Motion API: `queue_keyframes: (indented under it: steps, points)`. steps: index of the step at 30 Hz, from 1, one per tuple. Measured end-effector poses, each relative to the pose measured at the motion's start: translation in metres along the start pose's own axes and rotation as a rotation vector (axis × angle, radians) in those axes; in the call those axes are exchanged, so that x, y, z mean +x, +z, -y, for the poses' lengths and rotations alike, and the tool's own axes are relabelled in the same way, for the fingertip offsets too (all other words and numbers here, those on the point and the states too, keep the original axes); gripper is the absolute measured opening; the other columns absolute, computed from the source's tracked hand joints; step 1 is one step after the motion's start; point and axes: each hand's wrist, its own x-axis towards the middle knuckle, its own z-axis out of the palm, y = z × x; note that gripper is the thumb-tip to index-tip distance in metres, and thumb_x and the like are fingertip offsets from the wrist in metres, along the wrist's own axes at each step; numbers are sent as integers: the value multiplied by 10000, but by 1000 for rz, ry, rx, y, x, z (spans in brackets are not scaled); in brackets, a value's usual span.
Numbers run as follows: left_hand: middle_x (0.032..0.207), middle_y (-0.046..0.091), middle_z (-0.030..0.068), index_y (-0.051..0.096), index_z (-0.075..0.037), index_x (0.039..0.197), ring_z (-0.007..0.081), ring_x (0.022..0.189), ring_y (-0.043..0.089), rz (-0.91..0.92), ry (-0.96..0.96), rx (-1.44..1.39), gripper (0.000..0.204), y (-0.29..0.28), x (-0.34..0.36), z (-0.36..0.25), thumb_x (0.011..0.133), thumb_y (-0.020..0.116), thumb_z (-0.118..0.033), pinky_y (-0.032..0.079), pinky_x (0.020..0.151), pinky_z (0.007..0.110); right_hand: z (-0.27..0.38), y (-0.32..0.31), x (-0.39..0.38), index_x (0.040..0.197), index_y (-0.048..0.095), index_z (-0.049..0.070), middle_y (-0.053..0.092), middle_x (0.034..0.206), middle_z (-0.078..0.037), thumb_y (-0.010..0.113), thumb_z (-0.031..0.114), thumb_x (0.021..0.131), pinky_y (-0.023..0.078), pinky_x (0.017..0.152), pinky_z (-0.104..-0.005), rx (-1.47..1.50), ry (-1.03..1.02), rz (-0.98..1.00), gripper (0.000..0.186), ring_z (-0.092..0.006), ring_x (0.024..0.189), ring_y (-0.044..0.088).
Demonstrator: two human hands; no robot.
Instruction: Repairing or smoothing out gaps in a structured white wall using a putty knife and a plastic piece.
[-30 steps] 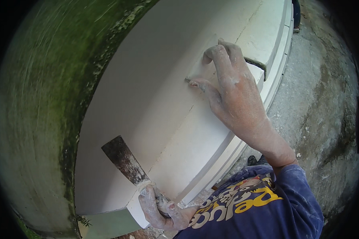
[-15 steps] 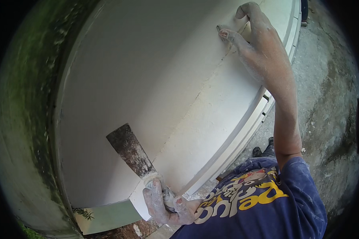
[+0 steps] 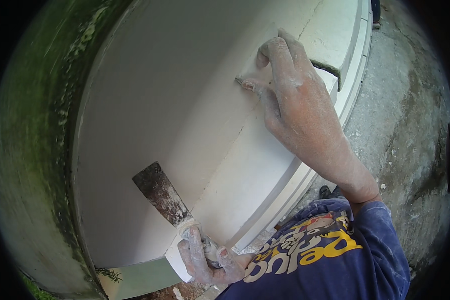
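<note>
The right grip [image 3: 300, 97] pinches a thin, pale flat sheet [image 3: 253, 68] between thumb and fingers, over the white surface [image 3: 150, 125]. The left grip [image 3: 205, 262] is wrapped round the handle of a scraper [image 3: 164, 195], its stained blade pointing forward and left of that grip. Between both grips runs a fine seam [image 3: 224, 152]; right of the right grip lies grey ground [image 3: 385, 125].

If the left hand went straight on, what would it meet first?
Probably the white surface beyond the scraper in the left hand; depth is unclear, so it might pass over toward the green wall.
</note>
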Motion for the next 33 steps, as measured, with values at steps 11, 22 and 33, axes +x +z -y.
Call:
queue_keyframes:
  steps: [11,22,33]
  points:
    - [965,622,161,676,116,1265,213,788,564,17,1,8,669,-4,0,2,941,670,-469,424,667,313,-13,-1,8,1206,516,8,563,1207,-216,632,72,969,572,903,-496,-30,83,64,271,-364,1116,649]
    - [862,563,120,690,110,1247,214,756,537,-3,-33,26,685,6,4,-10,936,664,-499,383,642,309,-16,-18,25,1217,494,-40,509,1208,-315,661,106,971,558,912,-498,138,198,212,331,-439,1115,626]
    - [817,597,165,737,29,1235,273,712,604,-39,2,41,569,6,1,-9,919,676,-440,445,603,375,-12,-14,26,1141,498,-87,468,1229,-405,683,105,959,540,948,-515,223,348,251,323,-510,1130,580]
